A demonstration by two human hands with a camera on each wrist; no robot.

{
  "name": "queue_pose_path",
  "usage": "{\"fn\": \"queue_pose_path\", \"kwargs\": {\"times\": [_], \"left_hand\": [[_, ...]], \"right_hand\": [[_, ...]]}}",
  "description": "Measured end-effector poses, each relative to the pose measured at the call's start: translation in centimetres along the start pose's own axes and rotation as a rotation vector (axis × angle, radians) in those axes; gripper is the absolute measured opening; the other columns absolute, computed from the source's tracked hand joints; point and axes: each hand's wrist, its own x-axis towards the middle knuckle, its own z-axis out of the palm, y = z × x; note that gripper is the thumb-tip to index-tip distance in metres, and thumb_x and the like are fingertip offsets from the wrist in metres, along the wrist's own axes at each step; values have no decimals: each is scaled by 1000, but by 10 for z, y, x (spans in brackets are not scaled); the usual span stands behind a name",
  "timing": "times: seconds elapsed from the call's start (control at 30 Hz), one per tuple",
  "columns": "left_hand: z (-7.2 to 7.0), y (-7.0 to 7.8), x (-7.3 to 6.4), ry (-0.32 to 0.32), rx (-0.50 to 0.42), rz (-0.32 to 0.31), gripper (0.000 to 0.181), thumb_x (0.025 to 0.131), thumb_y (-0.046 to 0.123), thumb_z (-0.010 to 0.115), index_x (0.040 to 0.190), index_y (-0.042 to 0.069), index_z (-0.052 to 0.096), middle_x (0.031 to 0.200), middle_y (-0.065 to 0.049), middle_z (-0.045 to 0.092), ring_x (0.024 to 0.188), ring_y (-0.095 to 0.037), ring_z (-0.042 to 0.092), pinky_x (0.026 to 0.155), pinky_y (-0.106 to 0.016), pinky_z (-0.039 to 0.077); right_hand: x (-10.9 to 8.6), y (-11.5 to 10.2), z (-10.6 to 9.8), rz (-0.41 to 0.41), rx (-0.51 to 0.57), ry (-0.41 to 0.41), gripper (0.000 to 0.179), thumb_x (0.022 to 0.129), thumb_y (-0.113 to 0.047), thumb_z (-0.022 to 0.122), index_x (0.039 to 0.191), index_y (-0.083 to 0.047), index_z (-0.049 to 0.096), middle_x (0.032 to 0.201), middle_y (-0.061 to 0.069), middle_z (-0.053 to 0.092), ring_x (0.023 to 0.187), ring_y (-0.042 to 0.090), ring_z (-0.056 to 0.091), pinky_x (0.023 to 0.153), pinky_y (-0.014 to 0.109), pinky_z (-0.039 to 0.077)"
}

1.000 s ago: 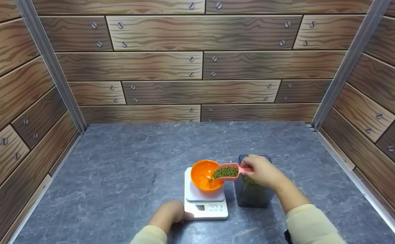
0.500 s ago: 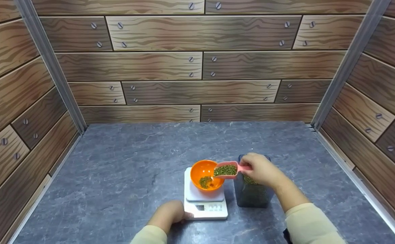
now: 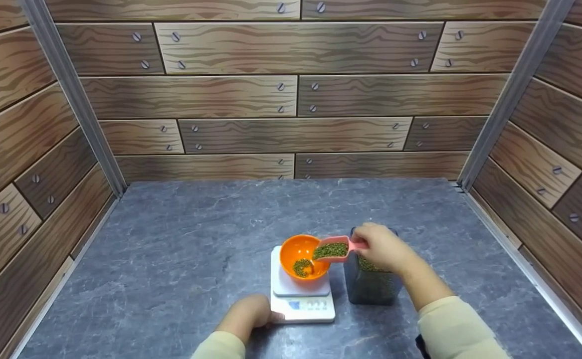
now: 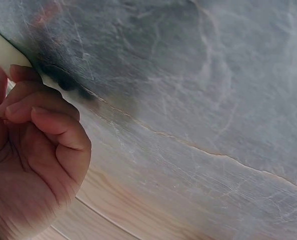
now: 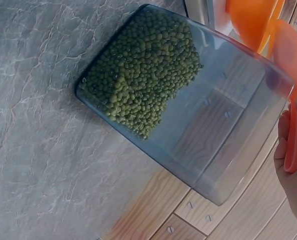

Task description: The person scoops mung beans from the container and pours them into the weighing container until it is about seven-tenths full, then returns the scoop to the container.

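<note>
My right hand (image 3: 383, 248) grips the handle of a pink scoop (image 3: 334, 249) heaped with mung beans, its lip over the right rim of an orange bowl (image 3: 293, 247). A small pile of mung beans (image 3: 301, 268) lies in the bowl. Under the bowl is a white kitchen scale (image 3: 303, 308), its display lit. At the scale's front left corner, my left hand (image 3: 252, 310) holds the edge with the thumb on top; its other fingers (image 4: 63, 135) are curled in the left wrist view.
A clear dark-tinted container (image 3: 373, 289) stands right of the scale, below my right hand. Mung beans (image 5: 143, 70) fill its lower part in the right wrist view. Wood-patterned walls (image 3: 291, 94) enclose the grey marbled table (image 3: 181, 249) at the back and sides.
Mung beans have gathered in the bowl, which showed few a second ago. The scoop has shifted slightly up and left. The scale's display has turned from dark to lit blue. My left hand stays put.
</note>
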Motion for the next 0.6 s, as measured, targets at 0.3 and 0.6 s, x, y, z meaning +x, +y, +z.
{"fn": "queue_pose_path", "kwargs": {"times": [0.3, 0.6], "left_hand": [[0, 0, 0, 2, 3, 9, 39, 77, 41, 69, 65, 5, 61, 65, -7, 55, 65, -22, 50, 75, -40, 45], [1, -2, -3, 23, 4, 40, 38, 77, 40, 70, 64, 5, 60, 63, -7, 54, 64, -22, 49, 73, -39, 45]], "right_hand": [[-3, 2, 0, -13, 31, 20, 11, 78, -7, 67, 74, -13, 58, 70, -4, 48, 65, 12, 43, 58, 27, 39], [-1, 2, 1, -11, 35, 9, 9, 79, -9, 67, 76, -12, 59, 72, -4, 50, 66, 12, 44, 60, 29, 41]]}}
